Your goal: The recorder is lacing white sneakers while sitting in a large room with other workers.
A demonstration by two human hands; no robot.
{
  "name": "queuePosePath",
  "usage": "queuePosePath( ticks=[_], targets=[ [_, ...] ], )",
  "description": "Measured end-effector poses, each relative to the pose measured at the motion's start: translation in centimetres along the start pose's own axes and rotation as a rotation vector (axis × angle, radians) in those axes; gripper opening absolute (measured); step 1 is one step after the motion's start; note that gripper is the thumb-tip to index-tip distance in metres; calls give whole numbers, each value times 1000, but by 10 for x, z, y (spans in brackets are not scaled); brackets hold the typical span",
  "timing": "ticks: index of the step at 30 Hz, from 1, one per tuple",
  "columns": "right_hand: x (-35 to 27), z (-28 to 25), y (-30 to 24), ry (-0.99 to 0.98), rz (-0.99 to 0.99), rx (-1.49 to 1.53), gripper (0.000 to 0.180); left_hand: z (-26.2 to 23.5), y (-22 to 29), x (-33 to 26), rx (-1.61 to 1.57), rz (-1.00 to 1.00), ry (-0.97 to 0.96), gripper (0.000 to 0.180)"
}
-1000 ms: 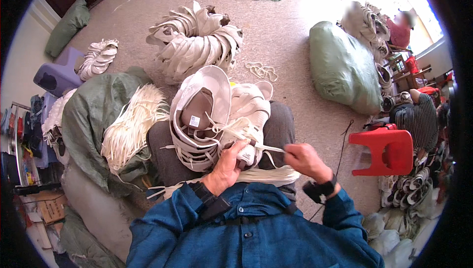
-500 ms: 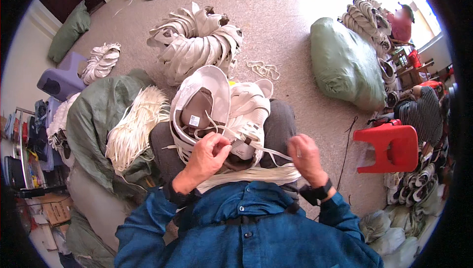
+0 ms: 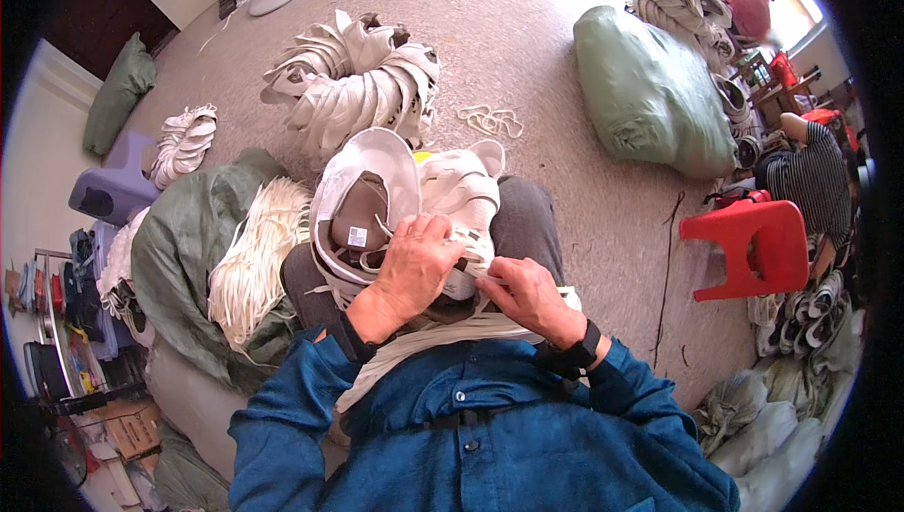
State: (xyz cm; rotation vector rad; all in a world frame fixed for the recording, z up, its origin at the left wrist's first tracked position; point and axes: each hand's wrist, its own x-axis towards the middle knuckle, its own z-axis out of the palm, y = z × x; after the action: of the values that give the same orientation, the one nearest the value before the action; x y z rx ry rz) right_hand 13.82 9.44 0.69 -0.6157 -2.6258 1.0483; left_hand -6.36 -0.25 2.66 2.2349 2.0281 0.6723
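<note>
2 hands on the lap, left hand [image 3: 414, 263], right hand [image 3: 527, 291], 1 red plastic stool [image 3: 753, 244] at 3 o'clock, 1 purple stool [image 3: 108, 197] at 9 o'clock, 1 green sack [image 3: 645, 93] at 1 o'clock

Label in shoe [image 3: 357, 236]: small, square, white with dark print, on the brown insole of the white shoe [image 3: 363, 201] on the lap.
Cardboard boxes [image 3: 127, 427]: brown, on the floor at lower left.
Signs, screens: none seen.
</note>
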Motion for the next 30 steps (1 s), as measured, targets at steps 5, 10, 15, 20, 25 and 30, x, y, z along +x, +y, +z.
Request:
queuePosePath(
  ticks=[5, 10, 15, 20, 25, 30],
  targets=[
    [-6, -10, 5, -188, 12, 368, 23, 10, -2, -4, -124, -135, 98, 11],
    [-10, -13, 7, -103, 198, 387, 24, 13, -1, -4, -38, -142, 56, 21],
    [12, 6, -10, -22, 114, -36, 35, -1, -8, -14, -37, -67, 16, 20],
    [46, -4, -6, -13, 37, -99, 27, -15, -28, -17, -110, -164, 16, 15],
    [35, -10, 7, -49, 67, -112, 30, -4, -22, -18, -122, -147, 74, 16],
    [27, -16, 2, -38, 150, -33, 37, -28, -25, -16, -398, -293, -89, 13]
  ],
)
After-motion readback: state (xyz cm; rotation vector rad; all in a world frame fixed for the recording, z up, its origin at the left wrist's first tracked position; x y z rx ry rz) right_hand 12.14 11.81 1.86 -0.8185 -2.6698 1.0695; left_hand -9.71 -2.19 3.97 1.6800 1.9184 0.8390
